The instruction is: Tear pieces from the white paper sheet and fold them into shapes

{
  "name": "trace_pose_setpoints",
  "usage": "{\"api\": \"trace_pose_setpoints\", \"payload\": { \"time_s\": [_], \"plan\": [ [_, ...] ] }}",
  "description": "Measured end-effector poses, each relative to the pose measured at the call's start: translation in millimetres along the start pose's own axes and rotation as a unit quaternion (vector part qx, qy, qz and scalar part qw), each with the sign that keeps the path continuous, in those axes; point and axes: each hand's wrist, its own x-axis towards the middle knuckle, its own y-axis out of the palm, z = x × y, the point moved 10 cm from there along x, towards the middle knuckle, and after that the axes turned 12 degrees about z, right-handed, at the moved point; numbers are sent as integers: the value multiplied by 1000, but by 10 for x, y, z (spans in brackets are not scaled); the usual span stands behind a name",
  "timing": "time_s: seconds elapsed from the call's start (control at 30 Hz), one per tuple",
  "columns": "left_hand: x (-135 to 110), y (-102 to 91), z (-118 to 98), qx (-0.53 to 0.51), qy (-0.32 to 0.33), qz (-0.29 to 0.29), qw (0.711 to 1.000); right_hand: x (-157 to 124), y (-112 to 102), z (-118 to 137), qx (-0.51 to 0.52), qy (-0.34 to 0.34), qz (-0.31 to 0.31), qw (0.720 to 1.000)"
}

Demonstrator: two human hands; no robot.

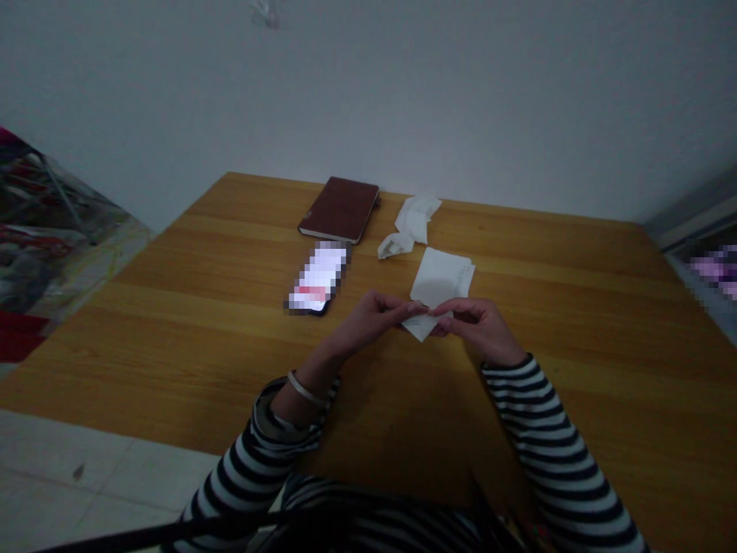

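Observation:
Between my two hands is a small piece of folded white paper [421, 326], with a pointed corner toward me. My left hand [380, 316] pinches its left side, and my right hand [475, 326] pinches its right side. The fingertips of both hands nearly meet at the paper's upper edge. Just beyond them lie white paper sheets [441, 275], with faint print along the right side. Their near edge is partly hidden by my fingers.
Crumpled white paper [415, 219] lies farther back on the wooden table [546, 269]. A brown notebook [344, 207] sits to its left, with a lit phone [319, 278] in front of it. The wall [431, 92] rises behind the table's far edge.

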Motion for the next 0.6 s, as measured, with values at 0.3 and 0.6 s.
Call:
{"api": "trace_pose_setpoints", "payload": {
  "time_s": [0.3, 0.6],
  "plan": [
    [72, 46, 144, 60, 31, -12, 998, -41, -178, -25, -37, -40, -142, 988],
    [84, 221, 23, 49, 24, 58, 997, -81, -192, 135, -160, -91, -164, 969]
  ]
}}
